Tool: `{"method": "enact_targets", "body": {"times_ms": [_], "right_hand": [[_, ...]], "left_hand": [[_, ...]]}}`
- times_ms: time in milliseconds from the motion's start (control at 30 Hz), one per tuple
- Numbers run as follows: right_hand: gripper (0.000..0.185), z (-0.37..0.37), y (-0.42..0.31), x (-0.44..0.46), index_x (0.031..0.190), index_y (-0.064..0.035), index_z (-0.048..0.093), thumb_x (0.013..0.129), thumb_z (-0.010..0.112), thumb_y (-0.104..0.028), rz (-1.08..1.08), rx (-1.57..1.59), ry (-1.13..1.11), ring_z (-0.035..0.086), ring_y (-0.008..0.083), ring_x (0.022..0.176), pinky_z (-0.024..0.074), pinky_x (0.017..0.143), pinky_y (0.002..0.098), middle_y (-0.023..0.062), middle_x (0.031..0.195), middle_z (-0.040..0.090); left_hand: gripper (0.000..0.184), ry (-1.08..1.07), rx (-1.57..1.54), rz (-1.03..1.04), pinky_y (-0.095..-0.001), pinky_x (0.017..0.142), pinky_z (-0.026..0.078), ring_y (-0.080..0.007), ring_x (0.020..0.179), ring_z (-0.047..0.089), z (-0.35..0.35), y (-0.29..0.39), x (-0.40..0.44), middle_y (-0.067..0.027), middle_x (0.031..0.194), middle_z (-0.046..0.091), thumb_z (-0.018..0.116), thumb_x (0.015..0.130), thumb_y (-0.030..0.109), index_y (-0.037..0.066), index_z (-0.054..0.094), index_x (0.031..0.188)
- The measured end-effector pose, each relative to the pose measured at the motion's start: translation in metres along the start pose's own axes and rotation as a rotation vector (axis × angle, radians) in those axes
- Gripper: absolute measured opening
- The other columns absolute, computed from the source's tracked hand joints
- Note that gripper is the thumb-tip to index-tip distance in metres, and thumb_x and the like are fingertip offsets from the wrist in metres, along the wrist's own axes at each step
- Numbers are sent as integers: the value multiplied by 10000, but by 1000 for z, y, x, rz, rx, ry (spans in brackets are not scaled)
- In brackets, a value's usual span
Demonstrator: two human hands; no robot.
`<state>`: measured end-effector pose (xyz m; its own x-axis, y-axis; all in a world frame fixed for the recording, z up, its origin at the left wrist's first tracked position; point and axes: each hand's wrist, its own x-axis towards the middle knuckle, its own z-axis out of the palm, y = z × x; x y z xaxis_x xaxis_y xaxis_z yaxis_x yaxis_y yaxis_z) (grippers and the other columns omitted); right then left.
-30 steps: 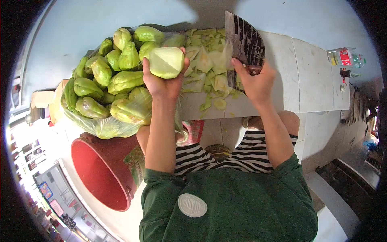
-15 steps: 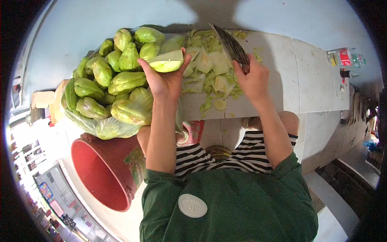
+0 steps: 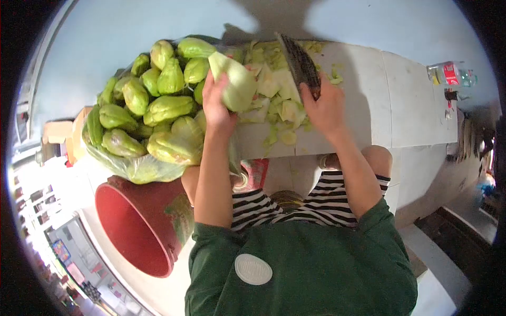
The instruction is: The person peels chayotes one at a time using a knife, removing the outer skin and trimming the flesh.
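My left hand (image 3: 219,108) is wrapped round a pale green, peeled chayote (image 3: 238,87), slightly blurred, its narrow end pointing up and left. In my right hand (image 3: 326,108) is the handle of a broad, dark-bladed knife (image 3: 300,62), its blade slanting up and left, apart from the chayote. Beneath and between the hands, peelings and pale cut pieces (image 3: 290,110) lie spread on the tiled ledge (image 3: 406,100). Left of my left hand, a clear plastic bag (image 3: 139,171) holds several unpeeled green chayotes (image 3: 169,109).
A red bucket (image 3: 132,226) lies tilted at the lower left, its mouth facing left. On the right end of the ledge is a plastic bottle with a red label (image 3: 451,73). A cardboard box (image 3: 77,134) stands behind the bag. My knees are below the ledge's front edge.
My left hand has turned the chayote from lying on the open palm to upright in curled fingers. The knife, broadside earlier, has swung to a narrower angle and shifted left.
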<state>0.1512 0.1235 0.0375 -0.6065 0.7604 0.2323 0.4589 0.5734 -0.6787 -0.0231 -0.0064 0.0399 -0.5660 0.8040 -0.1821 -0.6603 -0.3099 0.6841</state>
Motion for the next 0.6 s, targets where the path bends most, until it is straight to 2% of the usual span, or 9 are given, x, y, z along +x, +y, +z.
{"method": "enact_targets", "body": {"times_ms": [67, 100, 200, 267, 333, 433, 500, 533, 600], "right_hand": [[251, -5, -7, -1, 969, 43, 583, 860, 643, -174, -7, 91, -37, 636, 314, 589, 475, 555, 383, 159, 674, 640], [257, -7, -12, -2, 987, 49, 581, 854, 645, -162, -8, 196, -84, 651, 307, 609, 482, 563, 368, 159, 683, 646], [238, 2, -8, -6, 990, 43, 585, 839, 655, -128, -22, 394, -55, 656, 282, 615, 490, 578, 343, 165, 705, 656], [230, -1, -10, -7, 983, 41, 586, 837, 659, -121, -27, 377, -63, 654, 264, 611, 490, 577, 336, 166, 707, 658], [222, -1, -10, -7, 976, 40, 588, 835, 663, -113, -30, 364, -71, 652, 245, 607, 491, 576, 328, 166, 710, 659], [209, 2, -7, -10, 975, 32, 596, 840, 659, -114, -11, 529, -87, 651, 229, 606, 494, 581, 313, 169, 734, 665], [202, -1, -9, -11, 944, 24, 591, 852, 659, -143, 102, 642, -156, 634, 247, 574, 487, 566, 308, 154, 719, 662], [202, -2, -7, -12, 944, 24, 591, 852, 659, -143, 102, 642, -155, 634, 247, 574, 487, 566, 308, 154, 719, 662], [176, -2, -1, -11, 910, -6, 579, 842, 657, -148, -35, 320, -86, 609, 266, 573, 491, 545, 333, 120, 736, 641]], "left_hand": [[445, -16, 611, 344, -332, 762, 506, -201, 922, 599, -8, -11, 1, -93, 1026, 623, 699, 837, 221, 62, 521, 1213], [513, 58, 682, 306, -297, 791, 486, -141, 909, 565, 0, -10, -1, -51, 1011, 613, 811, 711, 81, 28, 552, 1151], [595, 44, 913, 336, -293, 808, 483, -134, 893, 558, 6, -13, -1, -47, 1006, 609, 846, 673, 125, 12, 536, 1168], [679, 44, 973, 339, -311, 826, 491, -165, 917, 586, 5, -16, 0, -73, 1028, 625, 883, 623, 168, 2, 530, 1178], [743, 14, 1207, 594, -338, 843, 498, -214, 947, 613, 6, -18, 1, -121, 1047, 641, 905, 583, 210, 0, 528, 1188], [792, 10, 1209, 548, -372, 854, 503, -286, 970, 633, 11, -16, -1, -169, 1062, 646, 916, 551, 247, -2, 529, 1196], [767, 65, 1273, 568, -380, 851, 504, -309, 965, 635, 7, -16, 1, -176, 1058, 647, 907, 561, 233, -3, 536, 1190], [743, 119, 1338, 587, -388, 847, 506, -332, 959, 636, 5, -17, 1, -183, 1054, 647, 897, 570, 218, -4, 543, 1184], [672, 137, 1357, 566, -392, 836, 509, -347, 955, 637, 2, -15, 2, -195, 1042, 647, 864, 601, 184, -8, 555, 1166]]}}
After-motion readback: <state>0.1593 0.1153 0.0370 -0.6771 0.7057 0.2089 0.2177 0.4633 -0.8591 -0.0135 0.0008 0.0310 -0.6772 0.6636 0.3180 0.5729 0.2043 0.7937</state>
